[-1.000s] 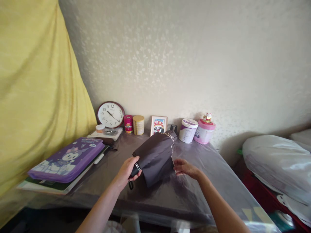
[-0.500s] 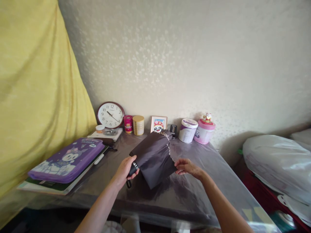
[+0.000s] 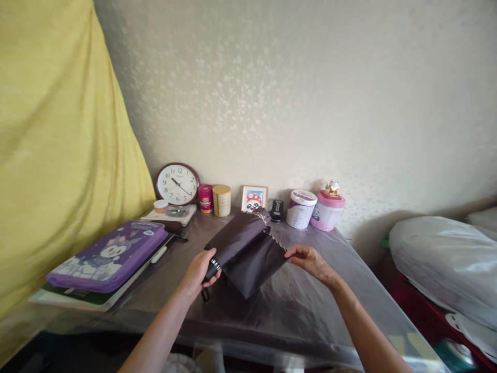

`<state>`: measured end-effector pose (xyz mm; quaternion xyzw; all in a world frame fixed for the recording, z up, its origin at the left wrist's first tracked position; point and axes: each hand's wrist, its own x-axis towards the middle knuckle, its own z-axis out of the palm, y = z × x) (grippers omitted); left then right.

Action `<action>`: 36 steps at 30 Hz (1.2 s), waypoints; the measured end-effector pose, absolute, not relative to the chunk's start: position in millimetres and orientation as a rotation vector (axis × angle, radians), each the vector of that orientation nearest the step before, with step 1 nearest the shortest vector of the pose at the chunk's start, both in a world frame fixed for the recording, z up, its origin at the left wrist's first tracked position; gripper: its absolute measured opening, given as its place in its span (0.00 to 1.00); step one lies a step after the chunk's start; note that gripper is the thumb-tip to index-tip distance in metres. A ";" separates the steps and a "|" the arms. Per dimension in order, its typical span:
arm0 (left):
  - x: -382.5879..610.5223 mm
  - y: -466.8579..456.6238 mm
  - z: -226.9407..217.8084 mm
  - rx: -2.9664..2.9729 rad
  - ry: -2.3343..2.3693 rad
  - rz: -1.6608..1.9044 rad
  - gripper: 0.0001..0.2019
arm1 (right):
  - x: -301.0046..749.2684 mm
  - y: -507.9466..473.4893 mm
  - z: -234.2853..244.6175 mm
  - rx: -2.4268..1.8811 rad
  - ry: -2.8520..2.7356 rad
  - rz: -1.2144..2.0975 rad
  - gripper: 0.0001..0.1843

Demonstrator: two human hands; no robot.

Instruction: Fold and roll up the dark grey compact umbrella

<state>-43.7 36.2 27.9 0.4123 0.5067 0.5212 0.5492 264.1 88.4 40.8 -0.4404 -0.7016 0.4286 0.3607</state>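
Over the table (image 3: 322, 305), behind its front edge, the umbrella (image 3: 235, 241) is steadied by its handle (image 3: 212, 270), left hand (image 3: 195, 275) fingers wrapped round. One panel (image 3: 254, 269) is pinched by right hand (image 3: 311, 263) fingers, seemingly for tautness.

Right hand (image 3: 309, 262) farther right, dark umbrella (image 3: 254, 264) spread wider, small black object (image 3: 277, 211) uncovered

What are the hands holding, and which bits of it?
A dark umbrella. The left hand grips its handle, and the right hand pinches the striped edge of its cloth.
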 end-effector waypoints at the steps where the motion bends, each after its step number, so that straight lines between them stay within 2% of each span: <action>1: -43.7 36.1 28.0 0.966 1.205 1.236 0.18 | 264.6 87.9 42.0 -1.115 -1.827 1.072 0.08; 6: -43.9 35.1 27.5 0.937 1.215 1.241 0.18 | 263.9 82.8 52.5 -1.002 -1.852 0.948 0.07; 16: -39.4 35.6 27.7 0.955 1.221 1.205 0.18 | 252.2 69.3 70.8 -0.923 -1.693 1.113 0.11; 23: -35.9 33.7 27.2 0.968 1.235 1.153 0.18 | 248.0 73.4 75.1 -0.936 -1.694 0.981 0.13; 27: -33.5 31.2 26.5 0.984 1.233 1.119 0.17 | 244.2 74.3 78.2 -0.978 -1.702 0.884 0.11; 36: -25.1 25.2 26.0 1.026 1.233 1.009 0.19 | 227.2 78.3 78.4 -0.925 -1.526 1.032 0.14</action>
